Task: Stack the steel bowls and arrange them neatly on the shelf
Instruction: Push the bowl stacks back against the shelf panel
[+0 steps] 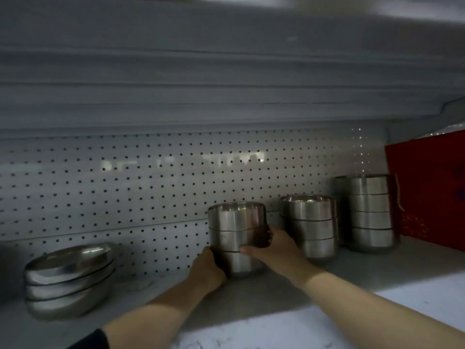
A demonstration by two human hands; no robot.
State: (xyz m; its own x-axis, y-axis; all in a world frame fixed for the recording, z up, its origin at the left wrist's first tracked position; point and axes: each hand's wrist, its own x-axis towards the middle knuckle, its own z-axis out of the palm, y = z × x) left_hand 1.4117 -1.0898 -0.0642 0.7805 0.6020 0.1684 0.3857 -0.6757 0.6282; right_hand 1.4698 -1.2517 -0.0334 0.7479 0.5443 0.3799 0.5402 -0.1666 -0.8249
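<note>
A: Hands first: where are they sitting?

B: Both are closing on the middle stack of three nested, straight-sided steel bowls (236,238), which is standing upright on the grey shelf (276,293). The left hand (208,270) is wrapping the stack's lower left side, near the bottom bowl. The right hand (271,245) is pressing on the stack's right side, thumb lying across the front at the seam above the bottom bowl, fingers curling round behind.

A: So each grip is shut on that stack?

B: Yes, each grip is closing snugly against the metal, with nothing else in it.

A: What is lying around that stack?

B: Just to its right, a second stack of three matching steel bowls (312,227) is standing, apart from it, with the right hand reaching between the two. Further right of the middle stack, a taller stack of four steel bowls (371,212) is standing just beside a red paper bag (427,182). Well to the left of the middle stack, a pile of three wide, shallow steel dishes (69,278) is resting, leaning slightly. Behind the middle stack, a white perforated back panel (125,187) is running the width of the shelf.

A: And the sleeve?

B: A dark cuff (93,340) is showing on the left forearm, low and left of the middle stack.
</note>
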